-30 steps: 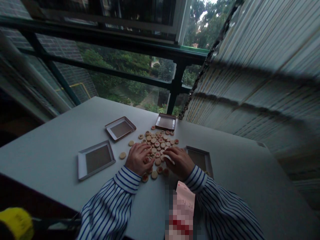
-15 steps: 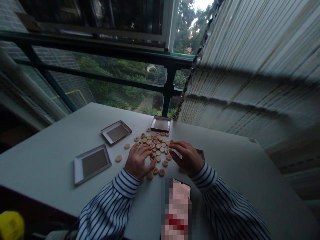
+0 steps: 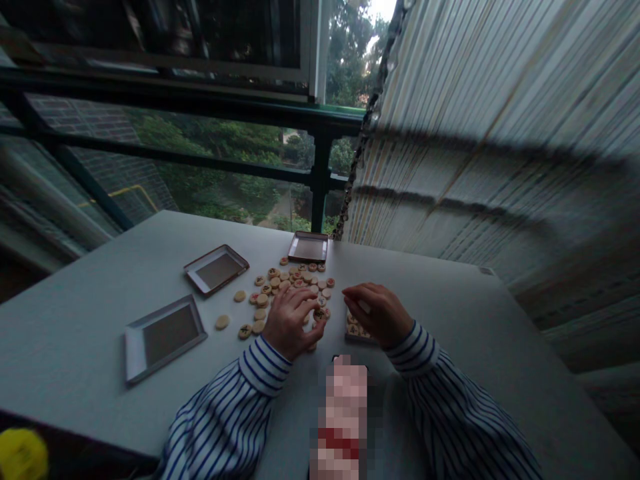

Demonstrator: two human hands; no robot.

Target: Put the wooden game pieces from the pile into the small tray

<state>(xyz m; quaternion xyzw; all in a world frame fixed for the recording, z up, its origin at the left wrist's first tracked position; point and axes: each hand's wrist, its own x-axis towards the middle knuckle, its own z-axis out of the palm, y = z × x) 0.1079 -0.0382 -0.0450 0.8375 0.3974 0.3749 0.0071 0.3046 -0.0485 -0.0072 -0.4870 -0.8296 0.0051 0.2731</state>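
Many round wooden game pieces with red or dark marks lie in a loose pile on the white table. Over the right part of the pile is my left hand, its thumb and fingertips around a dark-marked piece. My right hand hovers over a box that has pieces lying in it. Its fingers are bent and close together; whether they hold anything is hidden. The palm and part of the box are out of sight.
Shallow trays stand at the left, further back and behind the pile. A phone, partly pixelated, lies near the front edge. Beyond the table are a railing and a striped curtain.
The view has shifted, so the trays and table appear further left. My right hand has moved away from the pile, and its fingers are closer together. My left hand has moved rightward over the pile.
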